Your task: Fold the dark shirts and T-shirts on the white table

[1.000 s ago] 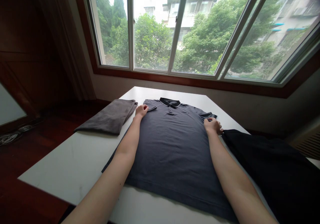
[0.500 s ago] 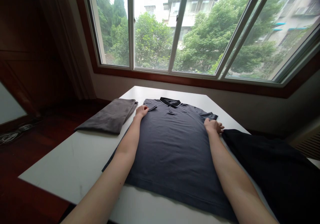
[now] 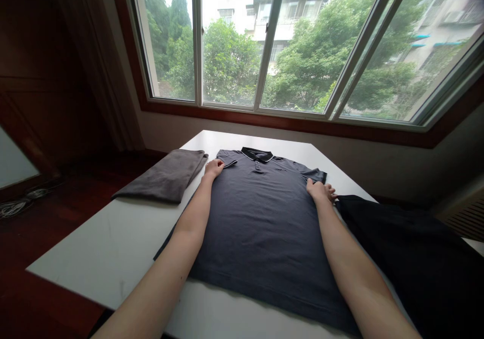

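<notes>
A dark grey polo shirt lies face up and spread flat, its black collar at the far end and its hem towards me. At its left sleeve, my left hand is closed, pinching the fabric near the white-trimmed cuff. On the opposite side, my right hand grips the shirt just below the other sleeve, thumb and forefinger together on the cloth and the remaining fingers loosely curled outward. Part of the shirt's left edge is hidden behind my left forearm.
The white table carries a folded brown-grey garment at the left and a black garment at the right, close to my right hand. Behind the table is a wide window. A coiled cable lies on the floor.
My right hand has shifted slightly left, and the sleeve beside it has drawn inward a little. My left hand looks unmoved.
</notes>
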The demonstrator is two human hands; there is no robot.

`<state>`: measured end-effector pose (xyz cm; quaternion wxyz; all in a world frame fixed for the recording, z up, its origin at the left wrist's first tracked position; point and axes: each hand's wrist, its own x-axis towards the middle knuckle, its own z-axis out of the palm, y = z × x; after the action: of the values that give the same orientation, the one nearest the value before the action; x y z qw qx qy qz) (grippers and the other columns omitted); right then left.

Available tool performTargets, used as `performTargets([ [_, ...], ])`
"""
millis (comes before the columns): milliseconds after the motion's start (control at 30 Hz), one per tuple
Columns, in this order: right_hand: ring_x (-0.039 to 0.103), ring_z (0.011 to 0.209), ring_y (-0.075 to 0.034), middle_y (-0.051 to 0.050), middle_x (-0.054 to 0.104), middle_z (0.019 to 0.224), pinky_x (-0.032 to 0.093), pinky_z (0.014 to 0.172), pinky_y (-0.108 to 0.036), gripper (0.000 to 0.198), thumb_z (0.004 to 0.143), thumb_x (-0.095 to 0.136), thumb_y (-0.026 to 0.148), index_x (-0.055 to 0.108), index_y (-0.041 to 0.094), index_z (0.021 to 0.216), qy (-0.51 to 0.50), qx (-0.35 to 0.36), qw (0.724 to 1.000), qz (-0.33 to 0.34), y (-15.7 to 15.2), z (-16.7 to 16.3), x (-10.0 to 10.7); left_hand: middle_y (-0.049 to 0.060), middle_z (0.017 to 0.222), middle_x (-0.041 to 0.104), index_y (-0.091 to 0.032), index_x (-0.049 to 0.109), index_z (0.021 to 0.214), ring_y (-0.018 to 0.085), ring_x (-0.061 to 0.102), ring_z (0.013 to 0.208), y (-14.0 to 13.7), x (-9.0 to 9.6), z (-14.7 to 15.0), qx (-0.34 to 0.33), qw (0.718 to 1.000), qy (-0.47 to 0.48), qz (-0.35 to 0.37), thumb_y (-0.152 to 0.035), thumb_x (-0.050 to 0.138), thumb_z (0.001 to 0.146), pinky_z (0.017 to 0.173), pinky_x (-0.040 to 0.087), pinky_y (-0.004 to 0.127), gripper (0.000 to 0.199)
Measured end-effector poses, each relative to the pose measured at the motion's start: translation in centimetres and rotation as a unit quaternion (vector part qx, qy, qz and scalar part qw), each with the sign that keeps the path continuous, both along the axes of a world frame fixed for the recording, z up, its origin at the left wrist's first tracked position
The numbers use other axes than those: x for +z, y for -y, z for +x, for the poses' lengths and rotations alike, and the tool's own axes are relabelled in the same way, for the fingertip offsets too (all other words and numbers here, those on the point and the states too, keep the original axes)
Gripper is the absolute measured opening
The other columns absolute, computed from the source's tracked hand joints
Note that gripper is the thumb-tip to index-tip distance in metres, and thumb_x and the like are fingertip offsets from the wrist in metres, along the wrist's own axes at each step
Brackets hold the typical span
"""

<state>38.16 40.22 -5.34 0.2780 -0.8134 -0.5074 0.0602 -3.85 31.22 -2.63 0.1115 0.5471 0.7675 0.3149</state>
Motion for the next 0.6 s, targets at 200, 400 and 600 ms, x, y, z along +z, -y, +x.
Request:
performTargets([
  [200, 0.040, 0.122, -0.043, -0.027, 0.047, 0.129, 0.031, 0.100, -0.056, 0.044, 0.087, 0.045, 0.037, 0.070, 0.008, 0.109, -0.017, 0.015, 1.000, 0.014, -0.2, 0.8, -0.1, 0.000, 0.111, 0.072, -0.029, 0.073, 0.103, 0.021, 0.062, 0.108, 0.0, 0.0, 0.0, -0.004, 1.000, -0.004, 0.010, -0.035, 0.057, 0.090, 0.095, 0.042, 0.027, 0.022],
  [400, 0.049, 0.112, -0.035, -0.025, 0.044, 0.130, 0.032, 0.102, -0.050, 0.037, 0.082, 0.046, 0.026, 0.070, 0.006, 0.101, -0.069, 0.072, 0.993, 0.057, -1.1, 1.5, -0.5, 0.000, 0.112, 0.072, -0.029, 0.073, 0.104, 0.020, 0.062, 0.109, 0.0, 0.0, 0.1, 0.001, 1.000, -0.003, 0.004, -0.036, 0.057, 0.090, 0.097, 0.041, 0.028, 0.022],
  [600, 0.050, 0.113, -0.031, -0.022, 0.048, 0.124, 0.037, 0.104, -0.044, 0.033, 0.074, 0.051, 0.021, 0.069, 0.004, 0.097, -0.153, 0.108, 0.968, 0.165, -2.2, 1.6, -0.8, -0.002, 0.110, 0.072, -0.031, 0.073, 0.104, 0.020, 0.062, 0.109, -0.2, -0.2, -0.1, 0.005, 1.000, -0.006, -0.001, -0.038, 0.056, 0.090, 0.098, 0.042, 0.027, 0.023],
])
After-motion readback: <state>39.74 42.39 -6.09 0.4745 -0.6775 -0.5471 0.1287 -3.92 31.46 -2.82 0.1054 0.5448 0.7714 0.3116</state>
